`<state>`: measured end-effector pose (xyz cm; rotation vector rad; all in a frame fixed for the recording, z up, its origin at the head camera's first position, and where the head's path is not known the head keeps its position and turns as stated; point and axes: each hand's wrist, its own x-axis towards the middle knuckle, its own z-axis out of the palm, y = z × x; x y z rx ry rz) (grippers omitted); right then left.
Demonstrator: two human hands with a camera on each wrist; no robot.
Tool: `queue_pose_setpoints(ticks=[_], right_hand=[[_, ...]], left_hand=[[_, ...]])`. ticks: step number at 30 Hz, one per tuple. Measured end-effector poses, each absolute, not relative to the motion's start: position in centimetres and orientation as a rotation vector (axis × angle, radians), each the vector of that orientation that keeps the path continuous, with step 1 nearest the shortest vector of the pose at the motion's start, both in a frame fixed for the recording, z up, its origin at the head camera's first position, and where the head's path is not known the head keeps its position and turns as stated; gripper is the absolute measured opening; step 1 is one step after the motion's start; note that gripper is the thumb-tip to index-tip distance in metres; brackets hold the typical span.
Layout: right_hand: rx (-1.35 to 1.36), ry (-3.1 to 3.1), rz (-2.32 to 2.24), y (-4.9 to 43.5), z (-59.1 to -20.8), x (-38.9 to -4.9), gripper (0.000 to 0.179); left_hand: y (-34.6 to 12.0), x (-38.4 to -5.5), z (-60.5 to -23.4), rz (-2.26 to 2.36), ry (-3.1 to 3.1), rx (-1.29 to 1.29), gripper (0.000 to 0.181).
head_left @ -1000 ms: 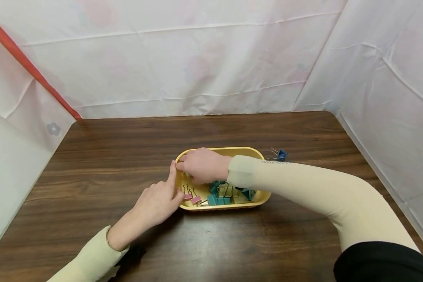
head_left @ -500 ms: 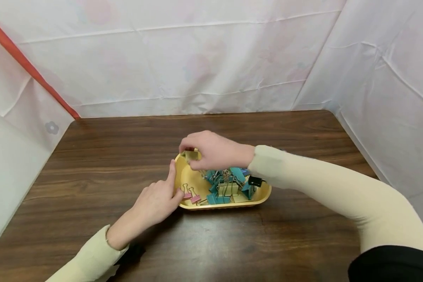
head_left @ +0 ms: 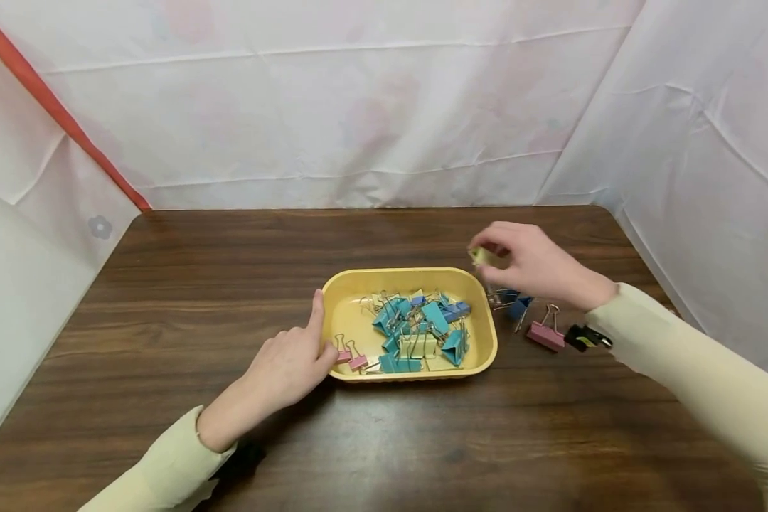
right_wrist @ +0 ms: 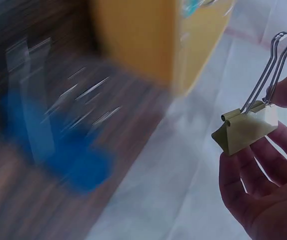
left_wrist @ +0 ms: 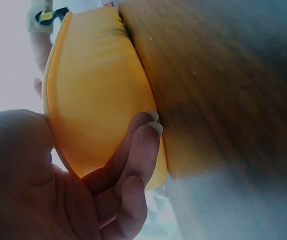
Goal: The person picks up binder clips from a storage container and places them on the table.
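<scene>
The yellow binder clip (right_wrist: 248, 131) was in the air over the bench (head_left: 230, 256), just off the far right corner of the yellow tray (head_left: 342, 313). The right hand (head_left: 532, 267) had it in a pinching grip, the thumb at its wire handles and the fingers against its body. The left hand (head_left: 288, 365) held the tray's left end, its grip closed over the wall: thumb across the rim, index finger straight along it, other fingertips on the outside. In the tray, teal clips (head_left: 435, 317) lay heaped with blue and yellow ones, and two small pink clips (head_left: 358, 363) lay near the left thumb. On the bench to the right of the tray were a blue clip (head_left: 518, 306) and, nearer the person, a larger pink clip (head_left: 546, 336).
</scene>
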<state>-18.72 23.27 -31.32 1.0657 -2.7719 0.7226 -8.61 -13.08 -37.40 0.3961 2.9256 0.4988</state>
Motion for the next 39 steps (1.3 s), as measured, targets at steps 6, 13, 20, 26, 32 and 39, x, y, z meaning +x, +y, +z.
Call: queue_pose_setpoints(ticks=[6,13,20,26,32,39], right_hand=[[0.844,-2.847,0.609,28.9,-33.5,-17.9,0.021],[0.721,-2.931,0.526,32.6,-35.4,-17.3,0.022],[0.695,-3.056,0.488,33.1,-37.1,-17.1,0.023],[0.712,-3.147,0.446,33.1,-37.7,-17.0,0.026],[0.685,-3.169,0.477,33.4,-37.3,-17.1,0.02],[0.693,-3.086,0.495,32.5,-34.8,-18.2,0.02]], left_hand=[[-12.6,-8.7,-37.4,0.509,2.906,0.383,0.086],[-12.2,-8.8,-37.5,0.5,2.923,0.396,0.085],[-12.1,-8.8,-37.5,0.493,2.927,0.392,0.085],[-12.0,-8.8,-37.5,0.487,2.921,0.398,0.085],[-12.0,-8.8,-37.6,0.491,2.919,0.405,0.085],[-12.2,-8.8,-37.6,0.493,2.925,0.411,0.083]])
